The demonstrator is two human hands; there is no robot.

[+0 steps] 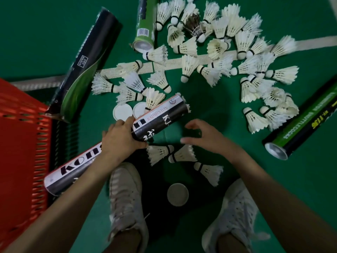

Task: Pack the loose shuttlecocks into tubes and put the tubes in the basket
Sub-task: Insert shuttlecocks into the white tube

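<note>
Now the left hand (120, 138) grips the black-and-white tube (160, 119), feathers (187, 106) poking from its far mouth; beside it the right hand (206, 138) hovers open.

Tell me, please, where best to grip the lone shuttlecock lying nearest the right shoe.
Pinch the shuttlecock at its cork end, which points up-left toward the free right hand. Come from above on that side: it lies flat, and the feather skirt flaring toward the right shoe would probably crush.
</note>
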